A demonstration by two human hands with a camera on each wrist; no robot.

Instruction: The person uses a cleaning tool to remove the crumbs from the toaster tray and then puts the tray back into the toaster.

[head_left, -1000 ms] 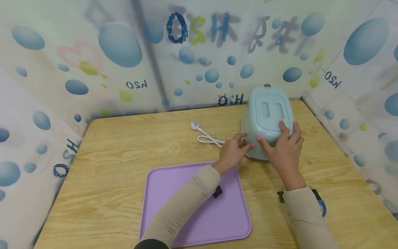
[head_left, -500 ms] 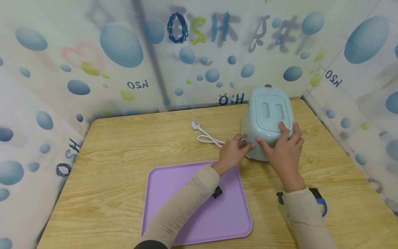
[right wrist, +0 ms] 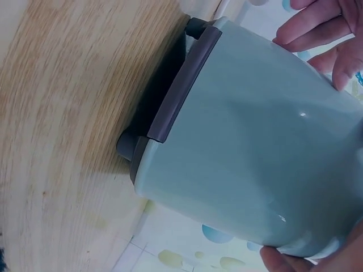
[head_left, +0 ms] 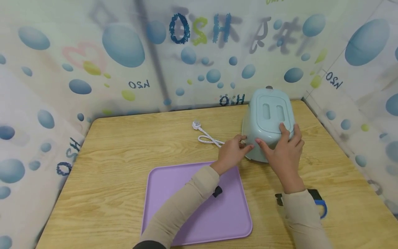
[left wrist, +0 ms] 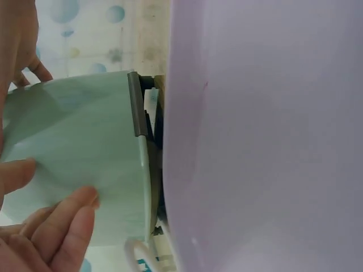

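Closest to me, a purple tray (head_left: 199,211) lies flat on the bench (head_left: 109,166), and the left forearm crosses over its far corner. Nothing rests on the tray apart from a small dark piece (head_left: 217,191) beside the sleeve, which I cannot make out.

Just past the tray's far edge, both hands are on a pale green toaster (head_left: 268,121). The left hand (head_left: 232,151) has its fingers (left wrist: 74,224) laid fairly straight against the toaster's near left side, pressing, not wrapping. The right hand (head_left: 284,150) is spread over the near top corner, fingers (head_left: 283,128) curved round the edge and gripping the casing. The right wrist view shows the toaster's dark base (right wrist: 170,96) facing the wood with a small foot (right wrist: 126,146) by the surface; whether it is lifted I cannot tell.

To the left of the left fingers, a white cord (head_left: 207,137) trails over the bench to its plug (head_left: 195,125), lying loose and unconnected.

My reading is that the toaster is held but not yet moved anywhere: it sits beyond the fingers, off the tray, at the far right of the bench near the bubble-patterned curtain (head_left: 199,52). Everything but the grasp looks left to do.
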